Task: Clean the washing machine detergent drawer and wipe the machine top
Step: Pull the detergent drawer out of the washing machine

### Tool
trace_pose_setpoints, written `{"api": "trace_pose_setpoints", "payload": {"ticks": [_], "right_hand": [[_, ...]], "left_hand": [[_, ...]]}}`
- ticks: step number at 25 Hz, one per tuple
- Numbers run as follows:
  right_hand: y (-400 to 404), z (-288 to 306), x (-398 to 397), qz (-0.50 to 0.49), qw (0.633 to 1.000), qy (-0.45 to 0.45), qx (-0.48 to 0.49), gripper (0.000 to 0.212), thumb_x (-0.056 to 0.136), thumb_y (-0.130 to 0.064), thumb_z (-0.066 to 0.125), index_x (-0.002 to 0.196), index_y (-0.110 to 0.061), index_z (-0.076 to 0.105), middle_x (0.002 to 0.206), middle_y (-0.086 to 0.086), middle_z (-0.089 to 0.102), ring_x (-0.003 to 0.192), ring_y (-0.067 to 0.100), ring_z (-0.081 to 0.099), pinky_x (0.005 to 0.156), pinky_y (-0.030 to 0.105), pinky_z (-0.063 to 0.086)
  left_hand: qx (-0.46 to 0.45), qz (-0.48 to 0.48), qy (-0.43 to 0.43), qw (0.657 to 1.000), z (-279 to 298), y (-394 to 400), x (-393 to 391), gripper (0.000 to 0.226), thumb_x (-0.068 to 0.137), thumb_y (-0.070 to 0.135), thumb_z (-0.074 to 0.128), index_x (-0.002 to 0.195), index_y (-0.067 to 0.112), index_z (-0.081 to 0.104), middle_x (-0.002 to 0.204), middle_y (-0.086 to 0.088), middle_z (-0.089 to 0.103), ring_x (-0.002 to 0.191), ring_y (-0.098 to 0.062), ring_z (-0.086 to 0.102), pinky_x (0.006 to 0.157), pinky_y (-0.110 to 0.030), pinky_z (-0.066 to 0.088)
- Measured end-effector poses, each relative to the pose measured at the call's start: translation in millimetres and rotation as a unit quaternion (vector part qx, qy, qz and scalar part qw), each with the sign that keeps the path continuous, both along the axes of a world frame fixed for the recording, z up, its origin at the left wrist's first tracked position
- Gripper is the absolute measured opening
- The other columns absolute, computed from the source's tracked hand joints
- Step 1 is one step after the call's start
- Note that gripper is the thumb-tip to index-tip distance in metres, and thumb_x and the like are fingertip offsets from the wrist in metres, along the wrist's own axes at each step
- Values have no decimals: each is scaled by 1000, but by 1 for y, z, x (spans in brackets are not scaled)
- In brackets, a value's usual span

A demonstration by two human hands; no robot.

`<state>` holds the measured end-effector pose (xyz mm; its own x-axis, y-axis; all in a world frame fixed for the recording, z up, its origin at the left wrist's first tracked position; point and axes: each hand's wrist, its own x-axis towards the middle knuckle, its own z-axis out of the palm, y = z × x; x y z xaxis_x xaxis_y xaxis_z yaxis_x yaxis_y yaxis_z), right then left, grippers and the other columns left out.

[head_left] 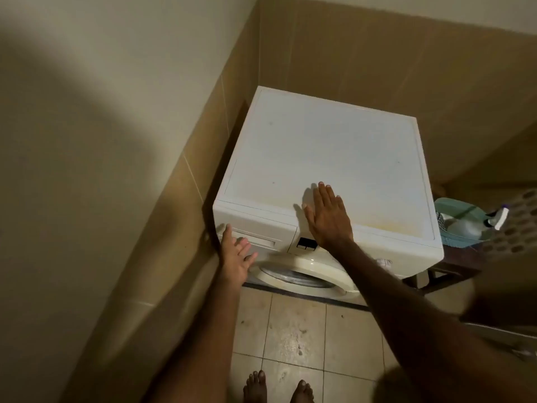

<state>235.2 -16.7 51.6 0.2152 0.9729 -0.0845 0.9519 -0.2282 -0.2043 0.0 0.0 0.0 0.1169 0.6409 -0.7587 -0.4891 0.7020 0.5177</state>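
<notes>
A white front-loading washing machine (328, 146) stands in a tiled corner, its flat top bare and faintly stained near the front edge. The detergent drawer (261, 241) sits closed at the upper left of the front panel. My left hand (236, 258) reaches to the drawer's left end with fingers spread and relaxed, holding nothing. My right hand (327, 216) lies flat, palm down, on the front edge of the machine top, fingers straight. A spray bottle (476, 225) and a teal cloth (456, 207) lie to the right of the machine.
Tan tiled walls close in on the left and behind the machine. A low dark stand (453, 269) sits right of it, with a perforated basket (520, 225) at the frame edge. The round door (302, 277) is below the panel. My bare feet (279, 388) stand on the tile floor.
</notes>
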Motion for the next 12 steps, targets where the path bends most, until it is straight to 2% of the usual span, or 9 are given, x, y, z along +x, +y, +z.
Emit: {"api": "trace_pose_setpoints", "payload": {"ticks": [3,6,9,12], "right_hand": [[7,-13,4,4,1000,-9,-25,70,110,-51,17,166,-10,5,174,11,-1,161,29,1,129,50,9],[5,-27,6,33,998,-26,-48,70,109,-54,10,166,-14,-1,174,10,-10,161,28,-7,129,54,5],[5,-29,8,36,998,-18,-49,73,106,-57,5,166,-16,-4,173,9,-14,160,27,-11,129,53,0],[4,-31,7,34,998,-20,-39,73,105,-57,4,166,-16,-4,173,9,-12,160,27,-11,129,53,0]], "left_hand": [[-25,49,-108,993,-11,-3,6,88,95,63,59,161,15,26,158,-19,42,146,-36,42,119,-54,37],[-9,73,-158,985,-12,1,14,78,91,52,68,152,12,42,152,-16,51,142,-36,48,119,-55,37],[2,103,-183,978,-17,7,20,65,84,37,75,140,13,54,144,-17,60,127,-33,60,107,-50,48],[7,93,-185,978,-25,8,25,69,86,36,74,148,15,51,138,-15,66,122,-31,64,89,-46,59]]}}
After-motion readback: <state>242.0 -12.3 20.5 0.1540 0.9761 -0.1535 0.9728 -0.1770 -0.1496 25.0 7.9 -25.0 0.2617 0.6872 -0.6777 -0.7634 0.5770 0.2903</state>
